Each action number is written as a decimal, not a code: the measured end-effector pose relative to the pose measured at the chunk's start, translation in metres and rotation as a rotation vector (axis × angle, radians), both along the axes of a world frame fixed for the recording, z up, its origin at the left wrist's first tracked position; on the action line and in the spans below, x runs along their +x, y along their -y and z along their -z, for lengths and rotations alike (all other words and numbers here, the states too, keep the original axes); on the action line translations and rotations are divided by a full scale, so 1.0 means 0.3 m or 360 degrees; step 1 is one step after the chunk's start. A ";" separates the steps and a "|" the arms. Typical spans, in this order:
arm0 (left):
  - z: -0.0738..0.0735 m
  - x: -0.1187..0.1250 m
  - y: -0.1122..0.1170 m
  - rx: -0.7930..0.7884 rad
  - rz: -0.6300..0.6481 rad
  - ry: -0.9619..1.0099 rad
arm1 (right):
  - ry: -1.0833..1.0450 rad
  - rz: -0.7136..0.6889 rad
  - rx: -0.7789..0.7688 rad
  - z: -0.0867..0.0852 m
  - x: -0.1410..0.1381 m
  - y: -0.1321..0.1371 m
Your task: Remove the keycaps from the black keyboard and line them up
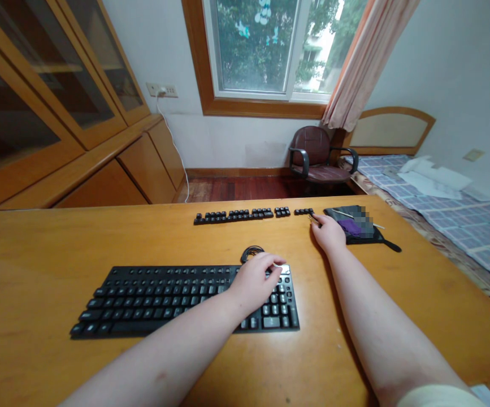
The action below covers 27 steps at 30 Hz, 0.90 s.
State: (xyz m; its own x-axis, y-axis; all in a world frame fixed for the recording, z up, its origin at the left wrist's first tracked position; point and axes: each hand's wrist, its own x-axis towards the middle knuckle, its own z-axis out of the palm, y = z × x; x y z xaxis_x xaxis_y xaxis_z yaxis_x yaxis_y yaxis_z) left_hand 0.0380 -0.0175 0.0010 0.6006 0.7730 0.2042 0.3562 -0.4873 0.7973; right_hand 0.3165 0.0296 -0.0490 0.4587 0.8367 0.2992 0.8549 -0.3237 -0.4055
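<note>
L hand [255,282] is resting palm-down, fingers loosely bent, gripping nothing, on the number-pad end of the black plastic full-size keyboard [164,297] | R hand [329,233] is reaching the right end of the far row of loose black keycaps [238,215], beside the flat black pouch [357,237]; its grip cannot be made out | all is sitting on the orange-brown wooden desk [58,254]

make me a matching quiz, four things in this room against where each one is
Things
1. left hand
2. right hand
3. row of loose keycaps
4. chair

Places
A. on the floor below the window
B. at the left edge of the black tray
C. lined up along the far side of the desk
D. on the right end of the keyboard

Pairs: 1-D, 2-B, 3-C, 4-A
</note>
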 end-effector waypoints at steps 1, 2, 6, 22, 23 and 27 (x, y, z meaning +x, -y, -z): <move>0.000 0.000 0.000 0.0002 -0.0003 -0.0001 | -0.0004 -0.0002 -0.0004 0.000 0.000 0.000; 0.001 0.000 -0.001 0.0004 -0.0005 -0.0002 | -0.0008 -0.0003 -0.0009 0.000 0.001 0.000; 0.003 -0.001 0.000 -0.0001 -0.0005 -0.0008 | -0.0025 0.0004 -0.0023 -0.002 -0.001 0.000; 0.002 -0.004 0.001 0.0118 0.0083 -0.0077 | -0.0128 -0.0403 0.0932 -0.122 -0.095 0.065; 0.000 -0.004 0.003 0.0153 0.0122 -0.0103 | -0.0224 -0.0493 0.0983 -0.157 -0.123 0.079; -0.012 -0.005 0.010 0.0248 0.0308 -0.0224 | -0.1080 -0.0538 0.1076 -0.294 -0.261 0.164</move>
